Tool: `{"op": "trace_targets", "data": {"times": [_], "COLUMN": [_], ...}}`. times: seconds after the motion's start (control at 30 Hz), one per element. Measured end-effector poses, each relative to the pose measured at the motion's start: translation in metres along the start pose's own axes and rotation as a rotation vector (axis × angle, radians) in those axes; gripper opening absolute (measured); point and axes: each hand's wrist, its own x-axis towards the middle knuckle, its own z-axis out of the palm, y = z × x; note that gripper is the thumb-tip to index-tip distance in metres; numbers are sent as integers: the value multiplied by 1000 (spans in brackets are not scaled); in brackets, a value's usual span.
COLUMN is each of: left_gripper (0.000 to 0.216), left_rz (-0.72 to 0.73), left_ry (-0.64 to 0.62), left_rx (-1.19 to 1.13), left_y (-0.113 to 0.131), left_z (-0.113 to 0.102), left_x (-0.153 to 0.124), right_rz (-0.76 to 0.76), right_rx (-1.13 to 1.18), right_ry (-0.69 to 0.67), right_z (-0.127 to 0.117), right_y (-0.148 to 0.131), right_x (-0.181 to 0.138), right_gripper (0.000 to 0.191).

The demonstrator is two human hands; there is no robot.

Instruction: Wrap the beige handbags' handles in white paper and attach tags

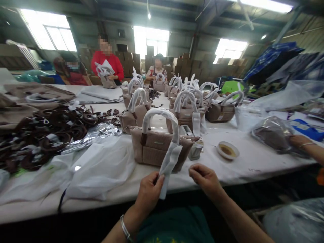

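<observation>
Straps [68,126] lie left of the handbag [153,154], dish [236,155] right.

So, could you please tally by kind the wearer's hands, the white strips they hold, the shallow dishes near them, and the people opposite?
Hands: 2, left hand and right hand
White strip, held at the nearest bag: 1
Shallow dish: 1
People opposite: 3, left person, red-sleeved person, right person
Total: 7

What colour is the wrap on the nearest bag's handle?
The wrap is white, clearest in the head view.
</observation>
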Motion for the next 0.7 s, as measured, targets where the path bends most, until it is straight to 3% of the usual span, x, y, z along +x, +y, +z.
{"op": "trace_targets", "data": {"times": [0.1, 0.27, 0.57, 0.7], "left_gripper": [33, 33, 32, 32], "left_rz": [70, 168, 431, 459], "left_ry": [28, 64, 212, 325], "left_rx": [50, 219, 610, 677], "left_y": [0, -2, -20, -25], "left_z": [2, 2, 8, 10], "left_x": [-2, -6, -10, -13], "right_rz": [-142, -125, -38, -45], "right_rx": [12, -133, -285, -282], "right_ry": [-186, -68, 19, 31], "right_z": [44, 90, 96, 99], "right_y": [-40, -47, -39, -34], "right_x": [-12, 4, 12, 14], "right_gripper": [24, 23, 24, 28]}}
